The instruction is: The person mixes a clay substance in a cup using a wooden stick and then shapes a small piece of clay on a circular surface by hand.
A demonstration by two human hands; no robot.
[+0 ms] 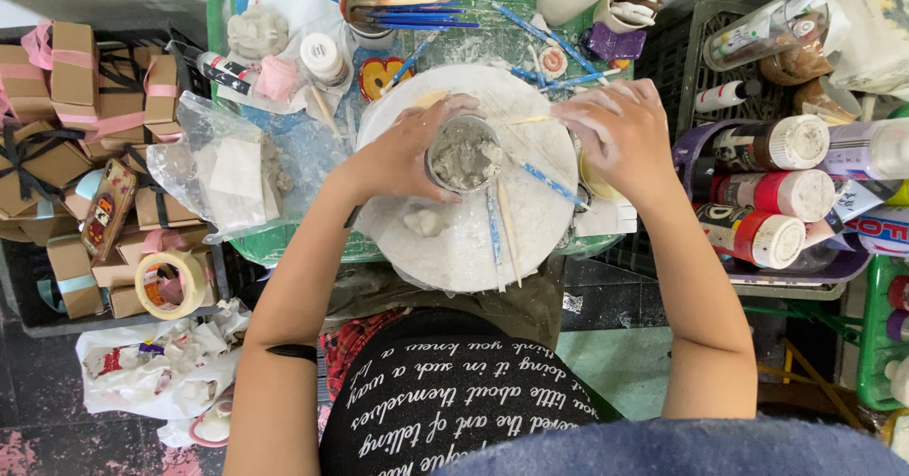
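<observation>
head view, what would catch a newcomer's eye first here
At centre, the left hand grips a small cup of grey clay on a round white board, while the clay-dusted right hand rests at the board's right edge. Blue-handled tools lie across the board. Big paint bottles lie stacked at right, and small cardboard boxes with ribbons pile up at left.

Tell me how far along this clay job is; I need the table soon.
Done: grey clay fills the small cup. In hand: the left hand grips that cup on the round white board; the right hand rests at the board's edge. Left: tools and clay bits lie scattered.
</observation>
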